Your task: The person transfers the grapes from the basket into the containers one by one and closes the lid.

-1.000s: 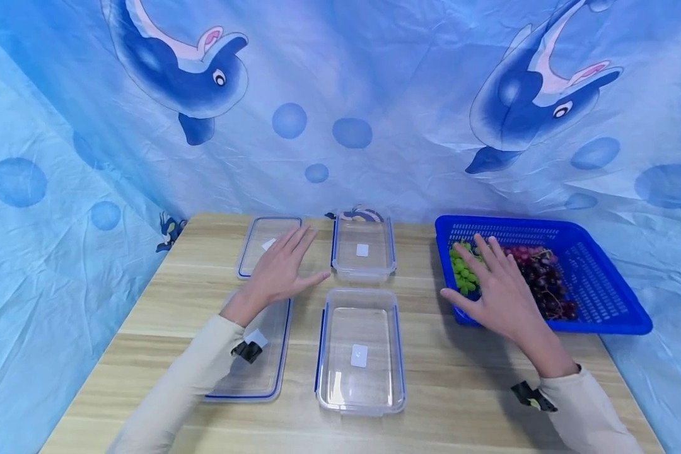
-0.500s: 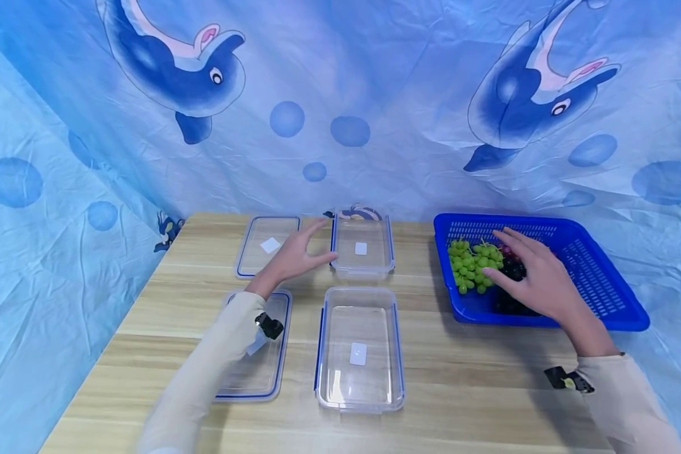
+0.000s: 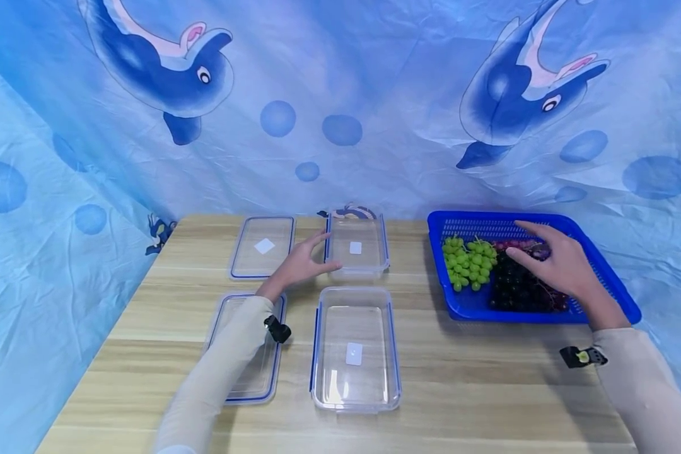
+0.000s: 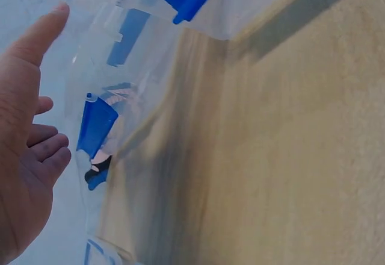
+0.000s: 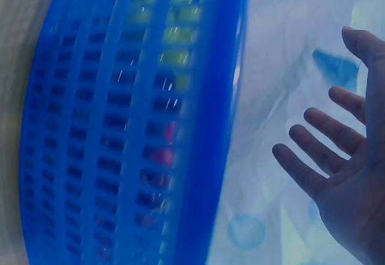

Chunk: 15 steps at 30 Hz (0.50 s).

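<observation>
My left hand [image 3: 302, 261] is at the left side of the smaller clear container [image 3: 359, 243], thumb and fingers spread apart beside its blue clip. In the left wrist view nothing lies between thumb and fingers. Over the blue basket [image 3: 621, 302] hovers my right hand [image 3: 564, 265], fingers and thumb apart and holding nothing. Inside the basket are green grapes [image 3: 468, 261] on the left, black grapes [image 3: 516, 287] in the middle and red grapes [image 3: 511, 244] behind, partly covered by the right hand. Through the basket's slotted wall, some grapes show in the right wrist view.
A larger clear container [image 3: 355, 353] stands in front of the smaller one. Two blue-sealed lids lie to the left, a small lid [image 3: 255, 261] behind and a large lid [image 3: 269, 372] partly under the left forearm. A dolphin-printed curtain [image 3: 386, 75] hangs behind the wooden table [image 3: 459, 403].
My left hand has moved right to the smaller container's side. My right hand has shifted right over the basket, uncovering the green and black grapes. The head view has turned slightly.
</observation>
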### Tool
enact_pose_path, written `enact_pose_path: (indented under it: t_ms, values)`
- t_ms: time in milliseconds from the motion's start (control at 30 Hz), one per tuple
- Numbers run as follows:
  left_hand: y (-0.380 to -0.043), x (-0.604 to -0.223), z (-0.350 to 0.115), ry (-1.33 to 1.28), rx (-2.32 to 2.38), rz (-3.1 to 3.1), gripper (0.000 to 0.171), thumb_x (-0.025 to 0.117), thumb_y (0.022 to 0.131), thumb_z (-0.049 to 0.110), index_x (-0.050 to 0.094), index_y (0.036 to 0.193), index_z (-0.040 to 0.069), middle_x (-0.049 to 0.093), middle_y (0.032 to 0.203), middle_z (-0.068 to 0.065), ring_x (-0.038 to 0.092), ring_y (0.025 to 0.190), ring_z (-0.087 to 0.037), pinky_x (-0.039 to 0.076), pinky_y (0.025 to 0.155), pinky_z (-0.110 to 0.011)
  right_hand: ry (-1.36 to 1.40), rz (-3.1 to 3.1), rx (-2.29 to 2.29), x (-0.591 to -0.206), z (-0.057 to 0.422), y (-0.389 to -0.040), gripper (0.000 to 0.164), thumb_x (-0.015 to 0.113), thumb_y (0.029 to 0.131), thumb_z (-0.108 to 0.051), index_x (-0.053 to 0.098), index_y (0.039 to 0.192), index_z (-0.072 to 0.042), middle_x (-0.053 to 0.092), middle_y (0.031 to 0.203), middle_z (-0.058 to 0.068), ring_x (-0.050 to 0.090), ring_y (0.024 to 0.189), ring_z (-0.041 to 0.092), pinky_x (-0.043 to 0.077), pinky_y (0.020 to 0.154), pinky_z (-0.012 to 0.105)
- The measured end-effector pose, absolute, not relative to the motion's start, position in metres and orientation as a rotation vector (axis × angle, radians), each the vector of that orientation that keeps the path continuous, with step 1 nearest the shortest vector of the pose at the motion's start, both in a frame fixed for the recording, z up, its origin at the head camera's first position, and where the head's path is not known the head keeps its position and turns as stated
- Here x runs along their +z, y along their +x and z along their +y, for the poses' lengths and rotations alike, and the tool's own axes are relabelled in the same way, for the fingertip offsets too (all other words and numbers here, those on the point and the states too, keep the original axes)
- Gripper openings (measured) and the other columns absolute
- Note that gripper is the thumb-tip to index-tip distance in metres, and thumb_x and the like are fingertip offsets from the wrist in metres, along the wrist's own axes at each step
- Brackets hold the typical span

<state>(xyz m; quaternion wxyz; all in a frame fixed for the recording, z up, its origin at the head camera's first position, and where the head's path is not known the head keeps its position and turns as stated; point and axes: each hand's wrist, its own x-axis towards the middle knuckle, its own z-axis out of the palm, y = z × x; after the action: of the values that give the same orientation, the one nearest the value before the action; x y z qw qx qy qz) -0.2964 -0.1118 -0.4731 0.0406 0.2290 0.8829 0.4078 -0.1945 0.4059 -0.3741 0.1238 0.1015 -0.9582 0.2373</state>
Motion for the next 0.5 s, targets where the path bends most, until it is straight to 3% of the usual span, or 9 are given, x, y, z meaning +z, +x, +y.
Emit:
enact_pose_path:
  t_ms: [133,267,500]
  values:
    - [-0.298,-0.478,-0.112,0.708,1.246,2.699,0.097,0.075,0.085,0.062,0.037,0.159,0.012,0.026,0.167,-0.016,0.03,0.151,-0.038,0.031,0.122,-0.056,0.246,-2.837,0.717,-0.376,0.427,-0.199,0.067,0.068,0.098,-0.037,0.046,0.154,-0.011,0.046,0.15,0.032,0.061,0.105,0.055,0.047,0.079,0.073]
    - [-0.299,-0.482,-0.113,0.708,1.262,2.685,0.098,0.075,0.084,0.063,0.038,0.158,0.011,0.03,0.166,-0.015,0.033,0.15,-0.038,0.032,0.121,-0.055,0.188,-2.876,0.731,-0.38,0.444,-0.202,0.066,0.065,0.1,-0.04,0.044,0.155,-0.009,0.043,0.152,0.033,0.056,0.114,0.06,0.047,0.083,0.075]
    - [-0.302,-0.484,-0.113,0.712,1.306,2.639,0.101,0.078,0.084,0.059,0.035,0.159,0.008,0.029,0.167,-0.012,0.039,0.145,-0.043,0.038,0.118,-0.053,0.116,-2.936,0.739,-0.392,0.467,-0.204,0.067,0.063,0.1,-0.044,0.047,0.151,-0.004,0.043,0.151,0.034,0.055,0.115,0.057,0.046,0.083,0.073]
